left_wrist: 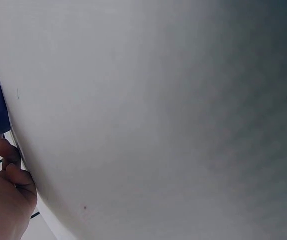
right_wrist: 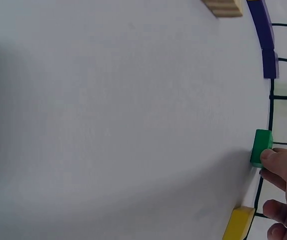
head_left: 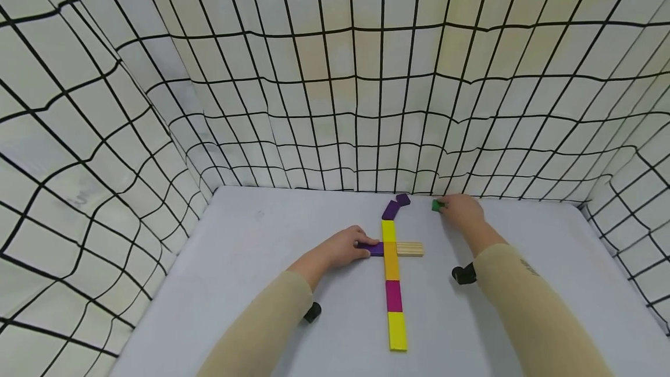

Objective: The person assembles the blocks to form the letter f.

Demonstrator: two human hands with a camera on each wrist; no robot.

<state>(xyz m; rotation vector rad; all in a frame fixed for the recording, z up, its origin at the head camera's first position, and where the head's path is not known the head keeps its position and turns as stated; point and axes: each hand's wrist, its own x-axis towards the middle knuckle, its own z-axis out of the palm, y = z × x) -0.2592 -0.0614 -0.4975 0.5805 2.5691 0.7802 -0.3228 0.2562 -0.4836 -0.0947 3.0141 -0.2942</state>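
Note:
My left hand (head_left: 341, 246) pinches a purple block (head_left: 376, 249) that lies flat against the left side of an orange block (head_left: 391, 260). Near the table's back edge, my right hand (head_left: 463, 213) holds a small green block (right_wrist: 261, 144) between thumb and fingers. The orange block belongs to a straight line with a yellow block (head_left: 388, 230) behind it, and a magenta block (head_left: 394, 296) and another yellow block (head_left: 397, 331) in front. Natural wood pieces (head_left: 410, 249) stick out to its right. Two purple blocks (head_left: 391, 210) bend off rightward from the line's far end.
A yellow block (right_wrist: 238, 223) lies beside the right hand in the right wrist view, mostly hidden in the head view. Black wire mesh (head_left: 356, 80) rises behind the white table (head_left: 230, 260) and along both sides. Black wrist cameras (head_left: 464, 275) hang under both sleeves.

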